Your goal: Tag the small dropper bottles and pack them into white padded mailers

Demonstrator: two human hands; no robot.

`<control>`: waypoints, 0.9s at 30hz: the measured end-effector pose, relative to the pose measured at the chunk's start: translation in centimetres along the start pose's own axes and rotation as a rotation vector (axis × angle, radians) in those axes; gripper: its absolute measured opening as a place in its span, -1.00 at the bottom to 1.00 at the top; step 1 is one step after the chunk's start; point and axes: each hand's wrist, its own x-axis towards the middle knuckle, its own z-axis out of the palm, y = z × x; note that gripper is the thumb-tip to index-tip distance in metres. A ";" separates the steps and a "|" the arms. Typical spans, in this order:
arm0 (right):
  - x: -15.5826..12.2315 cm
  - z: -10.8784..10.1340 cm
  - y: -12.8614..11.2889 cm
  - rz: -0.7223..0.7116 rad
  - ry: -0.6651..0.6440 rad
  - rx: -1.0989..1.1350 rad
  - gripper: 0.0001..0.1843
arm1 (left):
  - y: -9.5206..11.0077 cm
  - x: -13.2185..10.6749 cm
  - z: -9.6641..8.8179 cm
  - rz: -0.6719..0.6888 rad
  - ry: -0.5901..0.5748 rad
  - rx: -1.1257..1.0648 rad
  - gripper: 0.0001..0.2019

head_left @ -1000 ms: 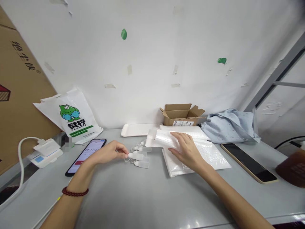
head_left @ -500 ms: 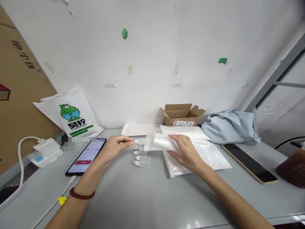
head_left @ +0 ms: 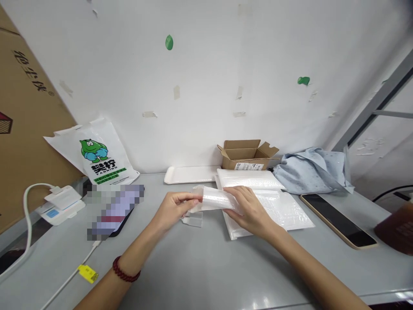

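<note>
My right hand (head_left: 250, 209) grips a white bubble mailer bag (head_left: 214, 200) by its right part and holds it just above the table. My left hand (head_left: 176, 206) pinches the bag's open left end, fingers closed on its edge. Whether the left hand still holds a small bottle is hidden. A few small translucent bottles (head_left: 193, 219) with loops lie on the grey table (head_left: 200, 267) right under the bag. Beneath my right hand a stack of white bubble mailers (head_left: 284, 209) lies flat.
A phone (head_left: 112, 209), blurred, lies left of my hands, its cable (head_left: 74, 275) running toward me. A second phone (head_left: 335, 219) lies at the right. At the back stand a white tray (head_left: 190, 174), an open cardboard box (head_left: 247, 154), a blue cloth (head_left: 312, 170) and a printed plastic bag (head_left: 97, 153).
My left hand picked one small bottle from the cluster, moved right and now pinches the bag's open end. The right hand lifted the bag and pulled it nearer.
</note>
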 end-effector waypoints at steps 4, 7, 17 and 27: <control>-0.1 -0.5 0.2 0.065 0.024 0.063 -0.52 | 0.3 0.1 -0.8 0.071 0.230 0.003 -0.73; -0.1 -0.8 0.1 0.071 0.042 0.098 -0.51 | 0.6 0.1 -1.0 0.063 0.218 -0.031 -0.63; 0.0 -0.6 -0.8 -0.060 -0.016 0.183 -0.55 | 0.7 -0.3 0.0 -0.104 -0.205 -0.019 -0.73; 0.2 -1.0 -0.9 -0.084 0.037 0.150 -0.56 | 1.0 -0.3 -1.0 -0.134 -0.335 -0.082 -0.75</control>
